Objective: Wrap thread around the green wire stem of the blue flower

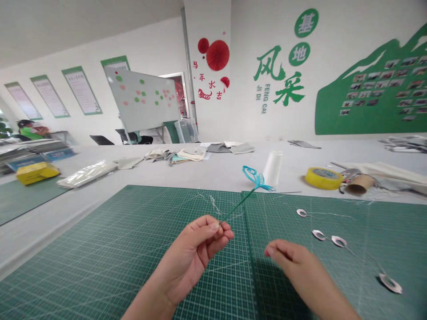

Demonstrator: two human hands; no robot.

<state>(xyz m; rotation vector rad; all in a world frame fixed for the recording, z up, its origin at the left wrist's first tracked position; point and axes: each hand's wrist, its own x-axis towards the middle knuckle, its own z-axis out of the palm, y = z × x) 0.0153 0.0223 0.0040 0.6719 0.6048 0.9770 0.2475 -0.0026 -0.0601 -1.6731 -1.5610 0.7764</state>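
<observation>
My left hand [200, 242] pinches the lower end of a thin green stem [238, 205] between thumb and forefinger. The stem slants up to the right and ends in a blue looped flower-like piece [256, 178]. To the right, my right hand [290, 258] is closed over the right-hand cutting mat, apart from the stem; whether its fingertips pinch anything is too small to tell. Several pale rings with threads lie on that mat, among them one ring [339, 241] beyond my right hand. Loose white thread [214, 204] rests on the left-hand mat.
Green cutting mats [116, 231] cover the near table. Behind them stand a white spool [273, 166], yellow tape [323, 178] and a cardboard tube [360, 183]. Fabric pieces [193, 153], a plastic packet [88, 173] and a yellow box [37, 172] lie further left. A person [30, 131] sits far left.
</observation>
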